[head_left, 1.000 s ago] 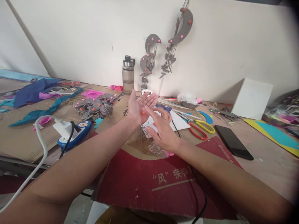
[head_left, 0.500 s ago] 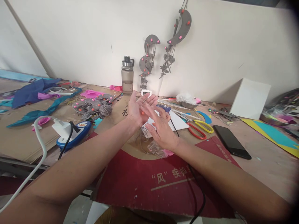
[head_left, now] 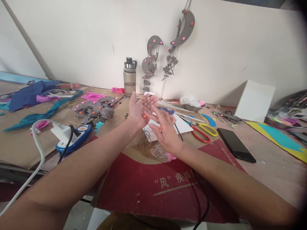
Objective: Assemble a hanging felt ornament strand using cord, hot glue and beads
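Note:
My left hand [head_left: 139,110] is palm up with its fingers stretched out over the middle of the work surface. A small orange ball [head_left: 144,116] rests on its palm. Just to the right, my right hand [head_left: 166,129] has its fingers apart, their tips over the left palm beside the ball. Whether they touch the ball is hard to tell. Beneath the hands are a white sheet [head_left: 183,124], a loop of thin grey cord [head_left: 144,143] and a clear plastic bag [head_left: 160,152] on red and brown cardboard [head_left: 136,179].
Red-handled scissors [head_left: 201,134], yellow-handled scissors [head_left: 209,129] and a black phone [head_left: 236,145] lie right. A bottle [head_left: 129,78] stands at the wall beneath grey moon hangings [head_left: 187,30]. Grey felt pieces [head_left: 92,108] and a blue power strip [head_left: 74,140] are left.
The whole view has shifted slightly, so most things appear a little further left. My hands keep nearly the same pose, with the orange ball still on the left palm.

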The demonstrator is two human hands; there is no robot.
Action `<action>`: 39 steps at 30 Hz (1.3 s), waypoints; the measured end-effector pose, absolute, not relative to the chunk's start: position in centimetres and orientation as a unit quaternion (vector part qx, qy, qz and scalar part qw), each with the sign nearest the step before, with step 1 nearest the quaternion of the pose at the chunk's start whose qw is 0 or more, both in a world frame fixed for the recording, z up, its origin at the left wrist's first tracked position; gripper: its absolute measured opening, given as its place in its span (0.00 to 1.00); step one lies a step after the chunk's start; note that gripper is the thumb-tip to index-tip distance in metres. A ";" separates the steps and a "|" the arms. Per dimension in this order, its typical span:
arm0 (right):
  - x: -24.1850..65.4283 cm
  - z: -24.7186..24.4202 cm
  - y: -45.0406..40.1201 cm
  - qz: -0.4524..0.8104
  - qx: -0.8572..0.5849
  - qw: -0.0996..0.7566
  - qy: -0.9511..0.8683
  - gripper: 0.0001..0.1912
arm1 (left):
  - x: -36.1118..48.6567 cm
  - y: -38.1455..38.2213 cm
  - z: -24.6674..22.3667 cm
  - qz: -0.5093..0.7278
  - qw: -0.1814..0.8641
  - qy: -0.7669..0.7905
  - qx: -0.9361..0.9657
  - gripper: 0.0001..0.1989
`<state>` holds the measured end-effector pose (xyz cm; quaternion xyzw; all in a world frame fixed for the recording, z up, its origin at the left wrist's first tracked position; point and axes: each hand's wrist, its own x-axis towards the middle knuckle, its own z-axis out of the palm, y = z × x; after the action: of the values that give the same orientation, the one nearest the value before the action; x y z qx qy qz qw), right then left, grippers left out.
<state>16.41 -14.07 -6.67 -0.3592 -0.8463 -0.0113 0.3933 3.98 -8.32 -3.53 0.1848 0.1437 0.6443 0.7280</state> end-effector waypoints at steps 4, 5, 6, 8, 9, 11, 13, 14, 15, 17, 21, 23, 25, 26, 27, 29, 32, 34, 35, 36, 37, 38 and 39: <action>16.1 -6.4 -14.0 0.038 -0.375 0.462 -0.803 0.22 | 4.2 -8.5 -3.5 0.636 0.733 0.154 0.186 0.25; 15.9 -6.3 -13.9 0.055 -0.375 0.481 -0.790 0.21 | 4.2 -8.6 -3.5 0.635 0.734 0.156 0.184 0.25; 15.8 -6.3 -13.8 0.074 -0.374 0.500 -0.778 0.21 | 4.3 -8.7 -3.6 0.634 0.735 0.157 0.183 0.24; 15.6 -6.4 -13.6 0.113 -0.372 0.525 -0.757 0.21 | 4.5 -8.9 -3.6 0.630 0.736 0.161 0.187 0.24; 15.5 -6.4 -13.5 0.131 -0.370 0.533 -0.749 0.22 | 4.7 -9.1 -3.7 0.627 0.738 0.163 0.191 0.24; 15.3 -6.5 -13.4 0.162 -0.364 0.542 -0.740 0.22 | 4.9 -9.3 -3.7 0.621 0.740 0.166 0.196 0.24; 15.3 -6.4 -13.4 0.188 -0.353 0.552 -0.731 0.22 | 5.0 -9.5 -3.8 0.621 0.738 0.168 0.203 0.25; 15.3 -6.3 -13.4 0.203 -0.350 0.557 -0.725 0.22 | 5.0 -9.5 -3.7 0.622 0.736 0.171 0.206 0.25; 15.3 -6.2 -13.3 0.221 -0.350 0.561 -0.717 0.22 | 4.8 -9.4 -3.6 0.625 0.731 0.176 0.209 0.25; 15.4 -6.1 -13.0 0.266 -0.361 0.562 -0.695 0.23 | 4.1 -8.8 -3.2 0.639 0.717 0.186 0.206 0.26; 15.4 -6.1 -11.9 0.337 -0.386 0.509 -0.692 0.21 | 0.5 -6.4 -1.9 0.722 0.648 0.170 0.172 0.24; 14.9 -6.2 -11.2 0.338 -0.386 0.461 -0.724 0.20 | -1.5 -5.1 -1.5 0.766 0.606 0.150 0.155 0.22; 14.0 -6.3 -10.7 0.315 -0.381 0.413 -0.765 0.19 | -2.9 -4.2 -1.5 0.785 0.584 0.150 0.143 0.21; 13.4 -6.3 -10.6 0.301 -0.379 0.391 -0.783 0.18 | -3.3 -3.9 -1.7 0.785 0.583 0.159 0.136 0.21; 12.8 -6.4 -10.4 0.287 -0.377 0.372 -0.798 0.18 | -3.5 -3.6 -1.9 0.781 0.586 0.169 0.132 0.21; 11.7 -6.4 -10.2 0.265 -0.374 0.340 -0.821 0.17 | -3.7 -3.3 -2.3 0.773 0.592 0.185 0.132 0.22; 10.3 -6.6 -9.6 0.245 -0.382 0.307 -0.837 0.16 | -3.7 -3.2 -2.5 0.772 0.589 0.195 0.139 0.21; 9.5 -6.8 -9.0 0.235 -0.388 0.294 -0.841 0.15 | -3.7 -3.2 -2.4 0.774 0.585 0.200 0.136 0.19; 9.1 -6.9 -8.6 0.231 -0.389 0.292 -0.843 0.15 | -3.8 -3.3 -2.2 0.775 0.583 0.203 0.132 0.19; 8.8 -7.0 -8.2 0.227 -0.387 0.289 -0.846 0.15 | -3.8 -3.4 -2.1 0.775 0.583 0.207 0.128 0.18; 8.4 -7.2 -7.8 0.223 -0.385 0.285 -0.849 0.16 | -3.8 -3.4 -2.0 0.776 0.582 0.210 0.125 0.17; 8.0 -7.4 -7.4 0.220 -0.383 0.280 -0.852 0.17 | -3.8 -3.5 -1.9 0.776 0.581 0.214 0.122 0.17; 7.6 -7.6 -7.0 0.218 -0.386 0.274 -0.854 0.17 | -3.8 -3.5 -1.9 0.777 0.579 0.217 0.120 0.16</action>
<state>7.64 -6.98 -7.60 -0.3855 -0.8537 0.2182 0.2739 -3.85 -3.51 -1.87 0.1200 0.2171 0.7766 0.5791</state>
